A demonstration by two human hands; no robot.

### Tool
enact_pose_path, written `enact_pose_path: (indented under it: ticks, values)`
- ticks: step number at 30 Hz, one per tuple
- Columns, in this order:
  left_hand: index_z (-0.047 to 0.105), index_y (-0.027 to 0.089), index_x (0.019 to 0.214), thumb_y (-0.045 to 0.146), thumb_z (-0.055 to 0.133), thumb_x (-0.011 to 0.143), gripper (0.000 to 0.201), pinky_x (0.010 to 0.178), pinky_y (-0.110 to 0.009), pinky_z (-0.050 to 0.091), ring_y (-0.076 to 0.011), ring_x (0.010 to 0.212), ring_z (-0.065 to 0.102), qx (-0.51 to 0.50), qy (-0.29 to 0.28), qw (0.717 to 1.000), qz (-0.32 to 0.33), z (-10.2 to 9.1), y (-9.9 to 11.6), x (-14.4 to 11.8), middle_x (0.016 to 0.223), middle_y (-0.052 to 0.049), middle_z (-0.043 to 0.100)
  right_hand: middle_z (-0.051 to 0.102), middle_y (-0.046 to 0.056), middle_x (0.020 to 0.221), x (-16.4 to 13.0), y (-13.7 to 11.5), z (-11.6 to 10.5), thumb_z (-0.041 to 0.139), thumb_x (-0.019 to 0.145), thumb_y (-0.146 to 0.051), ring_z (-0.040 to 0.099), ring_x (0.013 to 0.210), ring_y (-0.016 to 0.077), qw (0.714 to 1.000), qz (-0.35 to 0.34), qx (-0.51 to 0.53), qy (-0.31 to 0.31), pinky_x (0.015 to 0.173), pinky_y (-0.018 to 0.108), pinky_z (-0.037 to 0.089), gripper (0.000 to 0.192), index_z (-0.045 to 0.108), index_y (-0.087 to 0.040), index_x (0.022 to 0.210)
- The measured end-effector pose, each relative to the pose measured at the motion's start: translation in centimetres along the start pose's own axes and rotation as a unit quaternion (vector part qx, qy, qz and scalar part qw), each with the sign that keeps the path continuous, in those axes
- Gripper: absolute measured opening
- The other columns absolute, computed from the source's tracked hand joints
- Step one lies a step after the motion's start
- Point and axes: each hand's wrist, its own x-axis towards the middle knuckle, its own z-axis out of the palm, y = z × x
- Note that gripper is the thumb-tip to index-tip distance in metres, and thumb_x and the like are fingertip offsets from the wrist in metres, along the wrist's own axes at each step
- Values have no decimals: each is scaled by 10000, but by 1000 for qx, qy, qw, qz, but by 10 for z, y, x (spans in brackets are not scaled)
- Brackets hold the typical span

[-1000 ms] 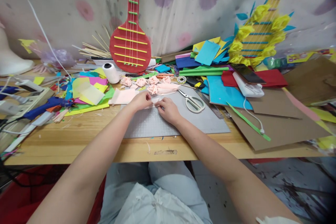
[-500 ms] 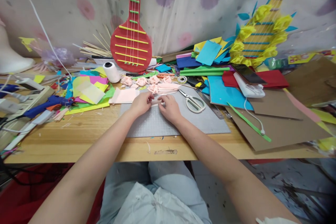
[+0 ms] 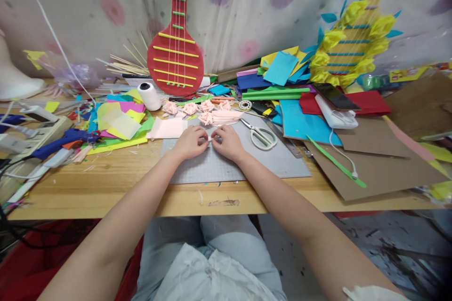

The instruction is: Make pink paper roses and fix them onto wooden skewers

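Over the grey cutting mat, my left hand and my right hand face each other with fingertips almost meeting. Between them they pinch a small pale pink paper strip, mostly covered by the fingers. Just beyond lie several pale pink paper flowers and a stack of pink paper strips. A pink paper sheet rests beyond my left hand. To the right of my right hand are scissors with pale handles, lying on the mat.
A red paper lute stands at the back, near a white thread spool. A blue glue gun and power strip are at left. Brown cardboard, a phone and a yellow flowered instrument are at right.
Both hands have drawn closer together and curled more tightly around the pink paper strip, so less of it shows. The view has shifted slightly.
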Motion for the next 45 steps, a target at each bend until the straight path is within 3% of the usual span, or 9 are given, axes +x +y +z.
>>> enact_pose_path:
  ticks: [9,13,19,21,24,26,28,35,45]
  values:
    - [557,187,891,335,534,709,236,675,-284,382,-181,794,537,-17,-35,989,-141,-2,0,6,903,-62,575,570,69,873,2,4,4,488,741,-180,476,886,198,1000,27,-3,10,800,310,378,167,618,-181,846]
    - [580,194,767,369,584,665,203,578,-261,334,-154,632,512,-39,-62,981,-180,-4,0,9,676,-18,570,594,77,953,2,5,3,499,733,-175,470,944,209,1000,-4,8,-7,853,332,358,258,613,-177,965]
    - [591,169,600,302,664,587,153,572,-245,351,-112,567,479,-226,-7,957,-184,-8,-3,11,584,13,549,630,44,894,2,1,-5,555,697,-207,496,889,205,995,24,90,-43,816,343,360,225,629,-195,909]
    - [609,165,676,279,691,565,179,610,-240,393,-101,598,505,-356,73,905,-221,-9,-2,11,653,12,580,629,20,826,3,0,-7,565,674,-206,511,817,179,980,79,174,-49,761,316,374,175,623,-191,839]
    - [590,161,782,268,703,580,256,675,-241,449,-89,651,554,-584,170,740,-285,-5,4,10,734,1,603,593,-11,733,6,-1,-10,612,614,-257,502,691,130,924,177,335,-42,666,267,378,190,589,-170,781]
    - [578,146,794,265,718,580,282,716,-244,467,-101,717,589,-680,155,655,-289,1,10,9,786,-27,623,561,-27,693,8,-3,-14,648,569,-303,472,632,101,884,214,414,-35,613,241,360,255,568,-161,764]
    - [580,138,820,345,705,607,322,753,-272,479,-141,814,610,-728,108,624,-263,6,16,8,864,-66,640,531,-40,658,8,-6,-18,672,541,-339,435,587,79,857,236,456,-44,562,223,329,308,558,-156,761]
    - [607,122,845,353,727,566,382,772,-330,494,-168,791,630,-699,101,664,-246,16,30,9,846,-74,666,461,-70,572,3,-4,-21,697,523,-373,325,466,40,829,269,481,-99,438,199,224,352,528,-165,751]
    - [616,105,705,299,724,555,268,667,-324,531,-184,732,642,-645,205,670,-305,22,36,10,720,-65,660,502,-49,566,5,1,-21,648,593,-439,385,468,57,865,209,446,-94,444,206,303,312,547,-166,708]
